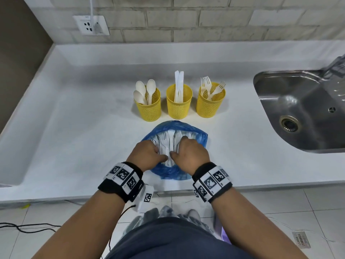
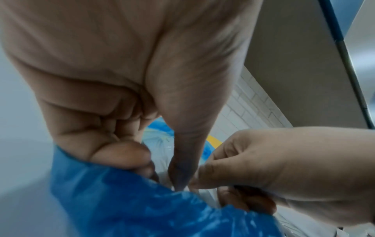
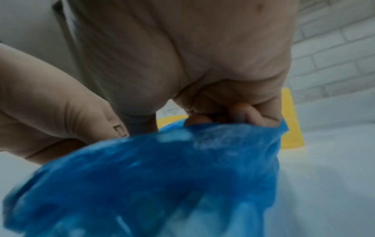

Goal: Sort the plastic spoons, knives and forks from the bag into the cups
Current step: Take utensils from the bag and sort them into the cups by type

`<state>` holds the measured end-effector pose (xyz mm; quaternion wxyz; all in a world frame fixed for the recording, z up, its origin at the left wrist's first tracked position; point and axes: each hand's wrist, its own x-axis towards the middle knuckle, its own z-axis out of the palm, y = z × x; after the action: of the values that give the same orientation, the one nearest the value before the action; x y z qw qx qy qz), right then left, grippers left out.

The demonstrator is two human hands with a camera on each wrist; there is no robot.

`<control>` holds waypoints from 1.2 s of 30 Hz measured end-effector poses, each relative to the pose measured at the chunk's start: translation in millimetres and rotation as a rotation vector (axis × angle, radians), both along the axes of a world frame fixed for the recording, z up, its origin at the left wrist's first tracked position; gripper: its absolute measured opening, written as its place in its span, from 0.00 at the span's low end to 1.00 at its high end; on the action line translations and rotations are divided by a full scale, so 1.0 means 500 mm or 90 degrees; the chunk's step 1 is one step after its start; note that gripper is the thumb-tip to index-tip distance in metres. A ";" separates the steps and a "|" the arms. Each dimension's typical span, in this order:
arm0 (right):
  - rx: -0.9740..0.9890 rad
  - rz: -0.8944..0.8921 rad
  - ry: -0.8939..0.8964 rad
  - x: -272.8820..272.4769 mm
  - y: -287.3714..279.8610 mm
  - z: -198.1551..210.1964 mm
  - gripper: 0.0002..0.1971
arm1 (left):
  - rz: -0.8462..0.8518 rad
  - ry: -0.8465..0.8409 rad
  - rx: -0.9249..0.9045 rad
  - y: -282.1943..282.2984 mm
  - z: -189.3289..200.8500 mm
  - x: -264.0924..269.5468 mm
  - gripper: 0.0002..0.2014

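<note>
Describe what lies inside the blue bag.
Inside the blue bag lie white plastic forks and spoons. Both hands and the bag's folds cover the rest.

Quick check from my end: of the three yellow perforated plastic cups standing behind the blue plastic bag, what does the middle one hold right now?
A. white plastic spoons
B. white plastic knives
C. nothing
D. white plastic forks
B. In the head view the middle yellow perforated cup holds upright white plastic knives; the spoons stand in the cup to its left and the forks in the cup to its right.
</note>
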<state>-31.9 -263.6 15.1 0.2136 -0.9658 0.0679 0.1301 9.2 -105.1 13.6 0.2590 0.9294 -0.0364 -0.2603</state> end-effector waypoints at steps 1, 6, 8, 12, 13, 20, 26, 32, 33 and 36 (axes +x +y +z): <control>0.031 -0.011 0.013 0.009 0.000 -0.004 0.16 | 0.010 0.010 -0.012 -0.002 0.002 -0.001 0.23; 0.181 -0.080 0.060 0.036 -0.019 -0.015 0.23 | 0.111 0.003 -0.081 -0.001 -0.001 -0.005 0.22; 0.220 -0.107 0.067 0.038 -0.026 -0.009 0.21 | 0.152 0.025 -0.112 0.001 -0.002 -0.006 0.27; 0.268 -0.144 0.034 0.036 -0.036 -0.009 0.19 | 0.171 0.043 -0.139 0.009 0.000 -0.002 0.17; 0.268 -0.141 0.025 0.036 -0.038 -0.010 0.21 | 0.168 0.041 -0.141 0.010 0.001 -0.003 0.13; 0.248 -0.098 0.031 0.038 -0.034 -0.019 0.25 | 0.208 0.071 -0.147 0.009 -0.005 0.008 0.27; 0.307 -0.133 0.048 0.030 -0.033 0.000 0.16 | 0.297 0.092 -0.249 0.006 -0.005 0.017 0.31; 0.348 -0.163 0.045 0.028 -0.027 0.013 0.06 | 0.239 0.085 -0.193 0.010 -0.006 0.017 0.04; 0.341 -0.158 0.047 0.032 -0.022 0.009 0.06 | 0.231 0.097 -0.187 0.007 -0.007 0.016 0.03; 0.275 -0.121 0.038 0.043 -0.006 -0.004 0.12 | 0.211 0.074 -0.140 0.003 -0.007 0.017 0.10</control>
<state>-10.4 -266.4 13.3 0.4241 -0.8829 0.1355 0.1496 17.9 -103.6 10.0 0.3998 0.8723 0.1038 -0.2615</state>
